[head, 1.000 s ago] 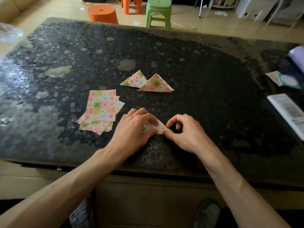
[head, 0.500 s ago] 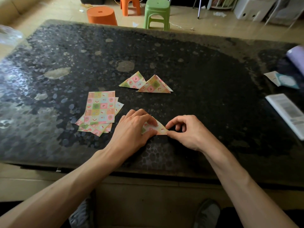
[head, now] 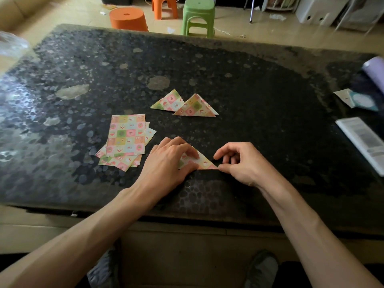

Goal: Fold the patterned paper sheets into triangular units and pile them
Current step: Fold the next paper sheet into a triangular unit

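Note:
A patterned paper triangle (head: 202,162) lies flat on the dark table near its front edge. My left hand (head: 170,161) lies over its left half, fingers curled onto the paper with the thumb at its lower edge. My right hand (head: 241,163) pinches the triangle's right tip between thumb and forefinger, other fingers curled above. A stack of flat patterned sheets (head: 124,140) lies just left of my left hand. Farther back, two folded triangles (head: 185,103) overlap each other.
The speckled dark table (head: 259,96) holds a white booklet (head: 363,140), a small card (head: 357,99) and a lilac roll (head: 374,69) at the right edge. Orange stools (head: 128,18) and a green stool (head: 198,16) stand on the floor beyond.
My right hand has slid right along the bottom edge to the triangle's right tip, uncovering more of the paper. The left hand stays pressed on the left half.

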### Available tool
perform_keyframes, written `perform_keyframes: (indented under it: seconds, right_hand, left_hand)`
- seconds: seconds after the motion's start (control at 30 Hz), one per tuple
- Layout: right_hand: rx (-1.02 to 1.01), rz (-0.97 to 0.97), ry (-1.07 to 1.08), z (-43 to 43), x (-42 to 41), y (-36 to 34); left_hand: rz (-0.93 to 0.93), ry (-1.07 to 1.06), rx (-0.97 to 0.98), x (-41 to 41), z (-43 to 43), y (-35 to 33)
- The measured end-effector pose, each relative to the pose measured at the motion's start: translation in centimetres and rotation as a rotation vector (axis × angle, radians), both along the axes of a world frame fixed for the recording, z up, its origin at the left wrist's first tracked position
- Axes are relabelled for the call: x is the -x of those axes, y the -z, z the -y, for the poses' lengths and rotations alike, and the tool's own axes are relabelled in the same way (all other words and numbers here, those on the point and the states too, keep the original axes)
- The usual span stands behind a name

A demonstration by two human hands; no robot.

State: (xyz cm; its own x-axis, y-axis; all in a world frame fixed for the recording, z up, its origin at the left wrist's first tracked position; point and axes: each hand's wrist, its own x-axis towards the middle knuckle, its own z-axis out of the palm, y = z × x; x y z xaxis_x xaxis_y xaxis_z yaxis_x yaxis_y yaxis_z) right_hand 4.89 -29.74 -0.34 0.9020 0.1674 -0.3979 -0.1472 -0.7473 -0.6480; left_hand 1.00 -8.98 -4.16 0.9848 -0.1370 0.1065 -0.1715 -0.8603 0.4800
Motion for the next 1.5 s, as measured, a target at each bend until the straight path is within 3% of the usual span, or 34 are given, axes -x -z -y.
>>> perform_keyframes:
  seconds: [0.63,0.8,1.23,1.37,1.5]
  right_hand:
    - [0.012,0.044,-0.04,-0.1,0.6,0.1]
    - [0.12,0.181,-0.017,-1.2,1.6,1.1]
    - [0.142,0.157,0.002,-1.4,1.4,1.2]
    - [0.11,0.198,0.012,-1.4,1.9,1.5]
    - [0.097,0.22,0.035,-1.6,2.2,1.5]
  left_hand:
    - [-0.054,0.05,-0.034,-0.3,-4.0,-0.8]
    - [-0.063,0.043,-0.033,-0.3,-4.3,-0.5]
    - [-0.17,0.169,-0.124,-1.2,-6.5,-1.4]
    - [-0.067,0.194,0.017,-0.5,-5.3,-1.8]
    - [-0.002,0.261,-0.106,-0.1,-3.4,-1.4]
